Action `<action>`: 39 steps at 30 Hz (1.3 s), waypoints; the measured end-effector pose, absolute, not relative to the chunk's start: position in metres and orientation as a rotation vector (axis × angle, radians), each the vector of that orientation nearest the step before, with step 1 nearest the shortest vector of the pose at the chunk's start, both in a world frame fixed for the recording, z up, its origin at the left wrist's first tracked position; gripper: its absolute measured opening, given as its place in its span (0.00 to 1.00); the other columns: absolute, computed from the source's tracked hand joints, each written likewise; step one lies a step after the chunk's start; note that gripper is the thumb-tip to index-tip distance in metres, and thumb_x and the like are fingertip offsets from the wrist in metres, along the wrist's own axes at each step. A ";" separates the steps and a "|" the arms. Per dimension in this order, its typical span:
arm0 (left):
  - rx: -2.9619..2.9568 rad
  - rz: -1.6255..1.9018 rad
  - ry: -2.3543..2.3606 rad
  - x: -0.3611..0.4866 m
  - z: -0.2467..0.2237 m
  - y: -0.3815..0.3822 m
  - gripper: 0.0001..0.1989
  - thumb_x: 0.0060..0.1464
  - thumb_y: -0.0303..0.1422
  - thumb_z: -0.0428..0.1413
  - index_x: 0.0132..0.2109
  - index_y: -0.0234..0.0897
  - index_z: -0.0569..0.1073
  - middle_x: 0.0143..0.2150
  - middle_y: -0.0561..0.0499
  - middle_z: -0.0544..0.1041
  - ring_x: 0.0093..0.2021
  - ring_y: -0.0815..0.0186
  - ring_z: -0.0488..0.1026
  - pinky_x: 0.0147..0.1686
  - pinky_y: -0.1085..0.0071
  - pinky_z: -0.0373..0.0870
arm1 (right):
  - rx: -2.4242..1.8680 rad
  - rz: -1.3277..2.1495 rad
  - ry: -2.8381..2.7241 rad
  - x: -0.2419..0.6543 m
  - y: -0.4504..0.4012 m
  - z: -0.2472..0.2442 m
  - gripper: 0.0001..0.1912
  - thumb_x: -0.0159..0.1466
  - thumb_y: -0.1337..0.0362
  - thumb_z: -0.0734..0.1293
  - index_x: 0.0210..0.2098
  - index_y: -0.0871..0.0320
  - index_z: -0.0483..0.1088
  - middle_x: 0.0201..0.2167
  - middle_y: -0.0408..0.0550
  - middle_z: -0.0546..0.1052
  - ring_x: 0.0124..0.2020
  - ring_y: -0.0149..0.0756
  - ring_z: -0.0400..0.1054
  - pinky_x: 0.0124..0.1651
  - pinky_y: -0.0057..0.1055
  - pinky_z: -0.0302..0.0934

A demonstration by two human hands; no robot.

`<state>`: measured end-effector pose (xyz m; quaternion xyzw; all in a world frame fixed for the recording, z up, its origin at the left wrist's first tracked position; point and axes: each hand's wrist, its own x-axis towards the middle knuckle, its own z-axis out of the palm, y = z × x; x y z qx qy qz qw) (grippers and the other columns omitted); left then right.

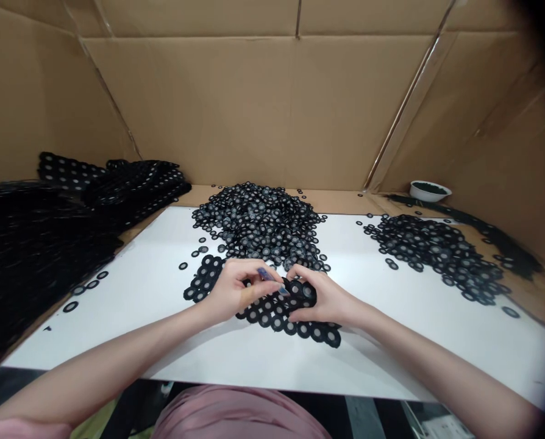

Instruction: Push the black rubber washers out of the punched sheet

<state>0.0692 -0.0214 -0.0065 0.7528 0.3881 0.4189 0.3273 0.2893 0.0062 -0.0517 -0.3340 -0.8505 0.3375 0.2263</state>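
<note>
Your left grip (236, 291) pinches a small bluish sliver, unclear at this size, just above a strip of joined black rubbery rings (277, 316). Your right grip (320, 297) presses its fingers around the strip's raised end, lifting it off the white board (117, 329). Loose grey-centred rings (258, 219) heap behind, hemmed in by corrugated cardboard walls (254, 103).

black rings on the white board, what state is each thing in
left hand: pinching small blue item
right hand: gripping joined black ring strip
joined black ring strip: rings connected, lying partly on board
loose black rings: heaped, separate
white bowl: upright, dark contents
black ring sheets: piled in folds
</note>
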 end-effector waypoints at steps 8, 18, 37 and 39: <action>1.732 1.037 1.008 0.064 -0.009 -0.021 0.08 0.49 0.33 0.61 0.32 0.30 0.77 0.20 0.53 0.71 0.18 0.77 0.59 0.17 0.80 0.54 | -0.920 0.965 -2.316 0.291 0.006 -0.052 0.28 0.49 0.58 0.75 0.44 0.53 0.61 0.40 0.41 0.69 0.40 0.38 0.63 0.41 0.28 0.55; 1.796 0.926 0.995 0.071 -0.024 -0.022 0.10 0.51 0.34 0.59 0.33 0.29 0.77 0.19 0.54 0.68 0.18 0.77 0.58 0.17 0.80 0.52 | -0.904 0.946 -2.349 0.290 0.007 -0.052 0.25 0.49 0.57 0.75 0.40 0.54 0.61 0.32 0.38 0.67 0.33 0.33 0.60 0.35 0.26 0.53; 1.753 0.776 1.056 0.073 -0.023 -0.019 0.12 0.52 0.36 0.58 0.35 0.29 0.76 0.19 0.56 0.64 0.18 0.78 0.55 0.17 0.81 0.49 | -0.887 0.901 -2.395 0.289 0.006 -0.049 0.23 0.51 0.59 0.74 0.41 0.53 0.62 0.34 0.38 0.71 0.34 0.35 0.63 0.36 0.27 0.54; 1.719 0.751 1.056 0.073 -0.023 -0.018 0.12 0.52 0.37 0.58 0.35 0.28 0.75 0.20 0.56 0.64 0.18 0.78 0.54 0.17 0.81 0.48 | -0.895 0.896 -2.405 0.289 0.006 -0.049 0.23 0.51 0.59 0.74 0.42 0.53 0.62 0.34 0.38 0.71 0.34 0.35 0.63 0.36 0.27 0.54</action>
